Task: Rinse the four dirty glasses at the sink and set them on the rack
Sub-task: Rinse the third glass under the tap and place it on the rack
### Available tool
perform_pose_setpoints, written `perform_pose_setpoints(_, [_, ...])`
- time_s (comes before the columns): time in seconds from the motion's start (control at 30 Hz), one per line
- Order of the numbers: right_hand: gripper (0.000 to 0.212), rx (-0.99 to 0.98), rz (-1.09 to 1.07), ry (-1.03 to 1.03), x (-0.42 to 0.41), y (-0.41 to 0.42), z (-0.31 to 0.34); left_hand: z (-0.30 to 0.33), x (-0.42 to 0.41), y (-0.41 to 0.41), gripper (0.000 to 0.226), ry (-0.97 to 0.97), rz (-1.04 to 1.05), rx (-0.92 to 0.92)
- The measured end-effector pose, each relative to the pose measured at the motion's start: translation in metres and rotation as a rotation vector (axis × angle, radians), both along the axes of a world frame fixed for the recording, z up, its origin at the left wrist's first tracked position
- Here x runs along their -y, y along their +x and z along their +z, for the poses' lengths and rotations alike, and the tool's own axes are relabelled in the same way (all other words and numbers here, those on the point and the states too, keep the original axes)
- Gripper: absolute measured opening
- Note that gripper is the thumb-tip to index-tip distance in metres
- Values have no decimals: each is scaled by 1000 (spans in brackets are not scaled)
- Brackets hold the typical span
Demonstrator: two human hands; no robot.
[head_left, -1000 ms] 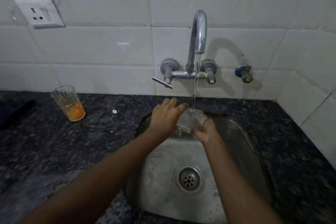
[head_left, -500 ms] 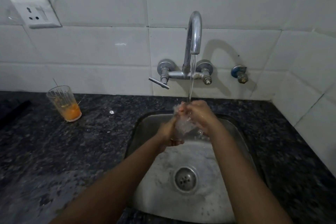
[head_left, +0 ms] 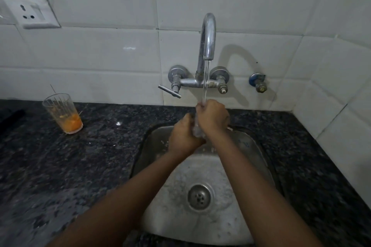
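Rinsing glass [head_left: 197,130] under tap [head_left: 207,42]

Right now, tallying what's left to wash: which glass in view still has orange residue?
The glass on the counter, left of the sink, holds orange dregs. The glass under the tap, gripped by the left hand and right hand, looks clear.

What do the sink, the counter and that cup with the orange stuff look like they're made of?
Sink: probably stainless steel, brushed grey with dull reflections. Counter: looks like polished dark granite, speckled and faintly glossy. Cup: clear glass or plastic, see-through walls; which one cannot be told.
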State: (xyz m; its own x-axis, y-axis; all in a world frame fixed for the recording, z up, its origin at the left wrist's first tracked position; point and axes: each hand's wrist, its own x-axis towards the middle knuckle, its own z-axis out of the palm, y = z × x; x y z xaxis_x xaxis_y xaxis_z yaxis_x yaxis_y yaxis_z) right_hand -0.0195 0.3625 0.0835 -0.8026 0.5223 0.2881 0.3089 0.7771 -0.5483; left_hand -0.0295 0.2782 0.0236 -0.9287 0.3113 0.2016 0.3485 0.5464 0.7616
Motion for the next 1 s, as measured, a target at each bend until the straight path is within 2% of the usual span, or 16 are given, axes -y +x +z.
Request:
perform_pose_setpoints(0.07, [40, -64, 53, 94, 9, -4, 5, 6, -2, 0, 44, -52, 131, -162])
perform_pose_setpoints(0.1, [43, -92, 116, 116, 9, -4, 6, 7, 0, -5, 44, 14, 103, -115])
perform_pose_setpoints(0.23, [49, -285, 488, -144, -19, 0, 1, 20, 22, -23, 36, 508, -415, 561])
perform_pose_setpoints(0.3, [50, -284, 431, -112, -24, 2, 0, 22, 21, -19, 26, 551, -508, 754])
perform_pose_setpoints(0.37, [43, -165, 252, 0, -21, 3, 6, 22, 7, -13, 30, 387, -349, 645])
perform_pose_setpoints(0.47, [40, -25, -33, -8, -12, 0, 11, 12, -16, -6, 58, -117, 17, 52])
perform_pose_setpoints(0.53, [42, -114, 23, -61, -10, -2, 8, 16, -14, -9, 58, -134, 89, -69])
perform_pose_setpoints(0.57, [42, -177, 136, -62, -11, 0, 4, 20, -8, -15, 54, -21, 15, 25])
perform_pose_setpoints(0.67, [46, -330, 395, -158, -26, 6, -2, 31, 14, -26, 24, 394, -383, 555])
perform_pose_setpoints(0.73, [50, -270, 357, -101, -29, 4, 1, 29, 18, -24, 14, 485, -490, 801])
perform_pose_setpoints(0.77, [48, -194, 276, -37, -26, 3, 4, 28, 15, -20, 11, 460, -483, 821])
perform_pose_setpoints(0.83, [35, -56, 61, 3, -21, 0, 11, 23, 5, -18, 18, 299, -355, 589])
perform_pose_setpoints(0.9, [35, 13, -98, -47, -12, -3, 13, 14, -1, -21, 44, -55, -158, 96])
perform_pose_setpoints(0.93, [36, -1, -116, -82, -7, -4, 13, 9, -2, -23, 48, -205, -56, -133])
perform_pose_setpoints(0.97, [39, -42, -101, -104, -1, -4, 11, 7, -2, -22, 45, -242, 17, -290])
perform_pose_setpoints(1.0, [39, -108, -42, -88, 2, -4, 8, 6, 0, -23, 38, -190, 50, -337])
